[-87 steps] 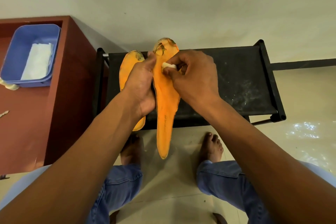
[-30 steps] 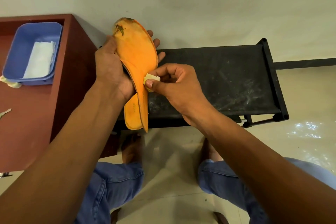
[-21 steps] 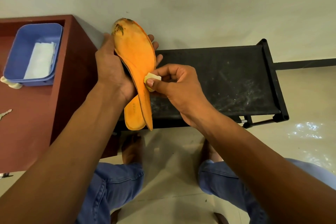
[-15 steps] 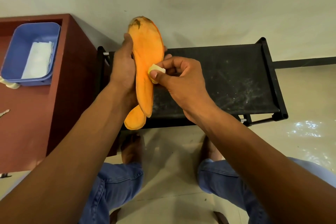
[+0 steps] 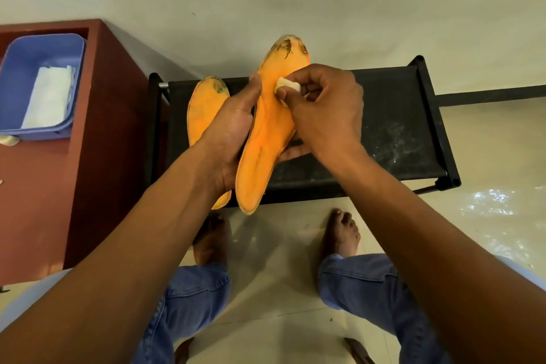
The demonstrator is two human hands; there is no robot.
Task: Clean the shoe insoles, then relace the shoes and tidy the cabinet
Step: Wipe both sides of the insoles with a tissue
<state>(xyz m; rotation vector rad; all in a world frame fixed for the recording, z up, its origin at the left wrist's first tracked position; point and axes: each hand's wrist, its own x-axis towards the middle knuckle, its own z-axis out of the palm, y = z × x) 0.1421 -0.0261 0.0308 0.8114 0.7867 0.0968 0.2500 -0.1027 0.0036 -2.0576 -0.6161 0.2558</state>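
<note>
My left hand (image 5: 229, 130) grips an orange insole (image 5: 267, 139) by its middle, toe end up, with dark wear marks at the toe. Its fingertips show from behind the insole's right edge. My right hand (image 5: 323, 106) pinches a small whitish wad (image 5: 288, 86) and presses it against the insole's upper half. A second orange insole (image 5: 202, 109) lies on the black rack behind my left hand, which hides part of it.
The black fabric-topped shoe rack (image 5: 384, 133) stands against the wall, dusty at the right. A red-brown cabinet (image 5: 97, 142) at the left carries a blue tub (image 5: 26, 68) with a white cloth (image 5: 48, 96) in it. My bare feet and jeans are below on the tiled floor.
The held insole has swung right and turned, so the second insole on the rack shows again. My right hand moved the wad up from the insole's edge to its upper half.
</note>
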